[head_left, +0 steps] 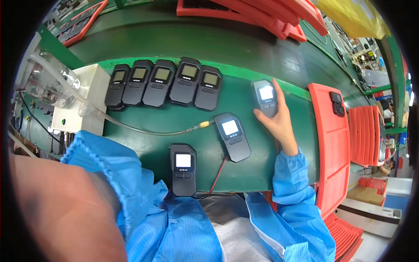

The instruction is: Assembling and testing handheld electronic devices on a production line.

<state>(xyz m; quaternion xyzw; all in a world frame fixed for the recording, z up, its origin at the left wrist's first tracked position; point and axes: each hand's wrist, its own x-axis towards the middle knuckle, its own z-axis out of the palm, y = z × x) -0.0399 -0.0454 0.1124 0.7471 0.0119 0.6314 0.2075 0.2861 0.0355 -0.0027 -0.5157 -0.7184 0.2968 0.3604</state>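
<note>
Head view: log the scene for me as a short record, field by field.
Right hand: holds a lit device
Left hand: blurred, close to the camera; grip cannot be told
Middle device: screen lit, yellow tip of the clear tube at its upper left
Near device: screen lit, by the bench edge
Back row: black devices, screens unlit
Right side: red tray

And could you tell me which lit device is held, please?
The rightmost lit device, gripped by the right hand; the other two lit ones lie on the table.
</note>
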